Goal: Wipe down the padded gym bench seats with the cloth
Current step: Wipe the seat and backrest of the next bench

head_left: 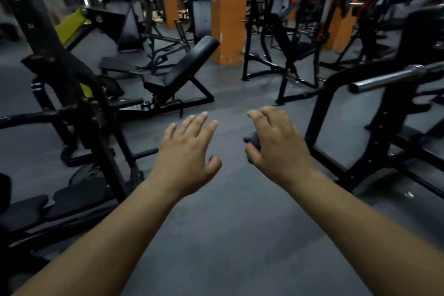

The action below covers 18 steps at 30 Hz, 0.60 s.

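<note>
Quick count from that moment: you had one cloth (pixel 252 140), two hands out in front, two padded benches I could pick out ahead, and three orange pillars (pixel 228 7) behind them. One weight plate (pixel 89 174) lay flat on the floor at the lower left, and one chrome barbell (pixel 384 79) end poked in from the right.

Your left hand (pixel 189 149) was wide open, palm down, fingers spread and pretty much straight, holding nothing and touching nothing. Your right hand (pixel 276 144) had its fingers curled down around the cloth, a small dark grey wad peeking out beside the thumb. So the cloth was up in the air in your right hand, well apart from any pad.

The incline bench (pixel 182 67), black padding with the back tilted up, sat ahead and to the left of your hands. The other bench (pixel 296 42) was inside a black rack further back on the right, too dark and blurry to say much about. Both hands hung over the grey floor (pixel 228 235), a matte aisle with black machine frames on either side. The room was dim and packed with gear, with strip lights along the ceiling.
</note>
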Each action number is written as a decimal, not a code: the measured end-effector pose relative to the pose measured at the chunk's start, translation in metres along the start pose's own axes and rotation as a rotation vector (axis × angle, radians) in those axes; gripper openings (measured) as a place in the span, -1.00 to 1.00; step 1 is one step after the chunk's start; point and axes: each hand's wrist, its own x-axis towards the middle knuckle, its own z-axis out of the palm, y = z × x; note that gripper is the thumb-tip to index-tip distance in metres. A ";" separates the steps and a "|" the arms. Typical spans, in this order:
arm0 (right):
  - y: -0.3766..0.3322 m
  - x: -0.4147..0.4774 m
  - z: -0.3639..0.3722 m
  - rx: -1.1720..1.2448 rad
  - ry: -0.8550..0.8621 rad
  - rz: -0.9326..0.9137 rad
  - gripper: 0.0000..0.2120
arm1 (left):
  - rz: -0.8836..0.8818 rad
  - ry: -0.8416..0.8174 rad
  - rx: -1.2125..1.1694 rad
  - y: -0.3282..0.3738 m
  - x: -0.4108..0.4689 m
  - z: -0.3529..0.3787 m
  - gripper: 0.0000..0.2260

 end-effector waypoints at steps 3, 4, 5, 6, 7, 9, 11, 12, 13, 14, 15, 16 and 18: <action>0.033 0.076 0.048 0.040 0.003 -0.058 -0.46 | -0.059 0.011 0.015 -0.024 0.075 0.020 -0.30; 0.042 0.101 0.068 0.049 0.002 -0.075 -0.47 | -0.071 0.010 0.022 -0.035 0.101 0.029 -0.30; 0.050 0.125 0.089 0.059 -0.006 -0.092 -0.47 | -0.082 0.009 0.029 -0.047 0.125 0.041 -0.31; 0.059 0.150 0.111 0.065 -0.013 -0.109 -0.47 | -0.095 0.013 0.037 -0.061 0.151 0.054 -0.31; 0.069 0.176 0.134 0.064 -0.008 -0.126 -0.47 | -0.109 0.019 0.045 -0.076 0.179 0.067 -0.31; 0.088 0.226 0.181 0.055 0.002 -0.138 -0.48 | -0.115 0.016 0.039 -0.106 0.236 0.093 -0.30; 0.107 0.277 0.222 0.045 -0.010 -0.127 -0.48 | -0.116 -0.003 0.045 -0.137 0.296 0.115 -0.30; 0.116 0.302 0.239 0.041 -0.007 -0.127 -0.48 | -0.115 -0.002 0.053 -0.150 0.325 0.123 -0.31; 0.125 0.327 0.255 0.042 -0.007 -0.122 -0.48 | -0.107 -0.001 0.054 -0.164 0.354 0.128 -0.31; 0.134 0.352 0.269 0.045 -0.006 -0.117 -0.48 | -0.099 0.001 0.056 -0.175 0.382 0.131 -0.32; 0.142 0.377 0.282 0.045 -0.005 -0.117 -0.49 | -0.097 0.009 0.054 -0.186 0.410 0.133 -0.32; 0.150 0.404 0.294 0.040 0.002 -0.120 -0.49 | -0.101 0.018 0.051 -0.197 0.438 0.135 -0.32; 0.167 0.458 0.319 0.041 0.028 -0.124 -0.50 | -0.105 0.040 0.042 -0.218 0.495 0.140 -0.31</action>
